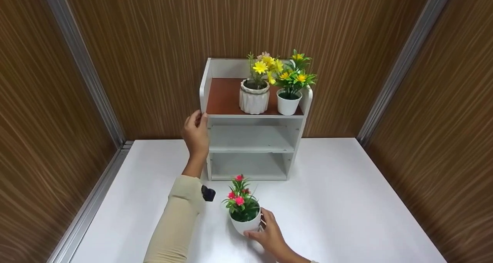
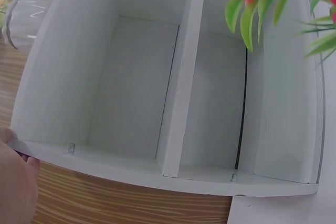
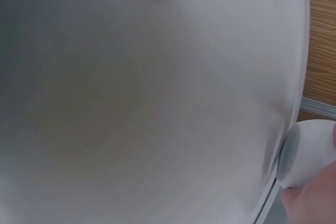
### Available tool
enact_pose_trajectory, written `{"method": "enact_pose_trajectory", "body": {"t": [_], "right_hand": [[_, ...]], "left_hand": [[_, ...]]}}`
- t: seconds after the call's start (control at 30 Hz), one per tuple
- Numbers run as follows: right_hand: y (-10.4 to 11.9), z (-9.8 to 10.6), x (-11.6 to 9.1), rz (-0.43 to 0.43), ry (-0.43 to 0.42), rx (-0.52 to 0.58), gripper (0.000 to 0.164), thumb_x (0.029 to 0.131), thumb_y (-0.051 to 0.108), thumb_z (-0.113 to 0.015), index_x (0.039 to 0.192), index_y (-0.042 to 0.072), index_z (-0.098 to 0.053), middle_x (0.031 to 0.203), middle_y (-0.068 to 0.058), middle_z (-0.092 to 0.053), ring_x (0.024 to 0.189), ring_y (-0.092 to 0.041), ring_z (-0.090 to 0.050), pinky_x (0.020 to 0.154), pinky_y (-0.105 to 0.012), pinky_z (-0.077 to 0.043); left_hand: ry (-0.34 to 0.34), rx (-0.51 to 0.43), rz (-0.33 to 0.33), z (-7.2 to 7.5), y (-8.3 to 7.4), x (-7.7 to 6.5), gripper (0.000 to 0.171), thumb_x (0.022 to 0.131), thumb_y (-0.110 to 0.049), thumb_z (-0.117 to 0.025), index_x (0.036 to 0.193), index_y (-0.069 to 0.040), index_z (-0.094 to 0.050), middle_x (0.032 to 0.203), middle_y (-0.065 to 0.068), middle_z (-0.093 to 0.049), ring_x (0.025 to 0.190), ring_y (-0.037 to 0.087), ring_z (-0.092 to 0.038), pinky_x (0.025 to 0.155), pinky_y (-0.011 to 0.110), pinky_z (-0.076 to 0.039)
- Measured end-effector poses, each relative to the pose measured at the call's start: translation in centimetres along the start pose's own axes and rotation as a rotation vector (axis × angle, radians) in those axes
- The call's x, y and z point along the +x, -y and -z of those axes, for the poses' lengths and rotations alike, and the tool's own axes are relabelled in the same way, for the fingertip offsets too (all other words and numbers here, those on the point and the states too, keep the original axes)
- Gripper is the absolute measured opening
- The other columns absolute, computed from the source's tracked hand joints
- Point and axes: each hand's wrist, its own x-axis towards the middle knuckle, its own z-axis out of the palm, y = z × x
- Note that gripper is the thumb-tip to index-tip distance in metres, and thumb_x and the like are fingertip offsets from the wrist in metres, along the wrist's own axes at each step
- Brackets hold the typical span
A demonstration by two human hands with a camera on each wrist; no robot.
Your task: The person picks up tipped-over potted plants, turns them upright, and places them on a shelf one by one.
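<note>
My right hand point(image 1: 272, 234) holds an artificial potted plant with pink flowers point(image 1: 246, 225) by its white pot, thumb and fingers round the pot's right side. It is in front of a white shelf unit point(image 1: 252, 151). In the right wrist view the base of the pot point(image 3: 310, 150) shows just over the white table edge, so it looks lifted; the plant is out of that view. My left hand point(image 1: 196, 135) grips the front edge of the unit's left side panel, near the top board. In the left wrist view pink petals and leaves point(image 2: 249, 9) hang before the shelves.
On the unit's brown top stand a yellow-flowered plant in a ribbed white pot point(image 1: 254, 99) and another in a smooth white pot point(image 1: 288, 103). Two shelves lie below. The white table point(image 1: 339, 201) is enclosed by wood-grain walls point(image 1: 146, 62). A dark object point(image 1: 208, 193) is at the left cuff.
</note>
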Motion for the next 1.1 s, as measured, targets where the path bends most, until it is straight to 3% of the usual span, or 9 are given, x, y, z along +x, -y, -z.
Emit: {"method": "enact_pose_trajectory", "body": {"t": [0.4, 0.67, 0.83, 1.1], "right_hand": [[-0.7, 0.2, -0.5, -0.071, 0.041, 0.114, 0.101, 0.074, 0.007, -0.089, 0.152, -0.005, -0.026, 0.146, -0.029, -0.031, 0.141, -0.053, -0.035, 0.118, -0.054, -0.029], [-1.3, 0.2, -0.7, -0.025, 0.047, 0.098, 0.100, 0.070, 0.001, -0.088, 0.151, -0.005, -0.030, 0.145, -0.028, -0.035, 0.140, -0.051, -0.037, 0.117, -0.052, -0.031], [-1.3, 0.2, -0.6, -0.068, 0.061, 0.139, 0.104, 0.070, -0.002, -0.087, 0.153, -0.005, -0.026, 0.148, -0.029, -0.031, 0.143, -0.052, -0.031, 0.118, -0.055, -0.026], [-1.2, 0.4, -0.6, -0.068, 0.102, 0.189, 0.111, 0.073, 0.004, -0.088, 0.156, -0.004, -0.015, 0.157, -0.032, -0.020, 0.148, -0.052, -0.020, 0.120, -0.058, -0.018]], "left_hand": [[0.004, -0.010, 0.010, -0.1, 0.0, -0.2, 0.034, 0.101, -0.023, -0.063, 0.128, -0.002, -0.066, 0.116, 0.012, -0.067, 0.107, 0.021, -0.065, 0.091, 0.033, -0.056], [0.003, -0.004, 0.013, 0.0, -0.1, -0.2, 0.034, 0.102, -0.022, -0.063, 0.128, -0.002, -0.066, 0.116, 0.012, -0.067, 0.107, 0.021, -0.065, 0.092, 0.034, -0.056], [0.002, -0.006, 0.019, 0.0, -0.1, -0.3, 0.033, 0.102, -0.022, -0.062, 0.128, -0.002, -0.066, 0.116, 0.012, -0.067, 0.108, 0.021, -0.064, 0.094, 0.033, -0.056], [-0.003, 0.003, 0.019, -0.1, -0.2, -0.1, 0.033, 0.101, -0.021, -0.063, 0.128, -0.002, -0.066, 0.118, 0.013, -0.067, 0.108, 0.021, -0.065, 0.093, 0.033, -0.056]]}}
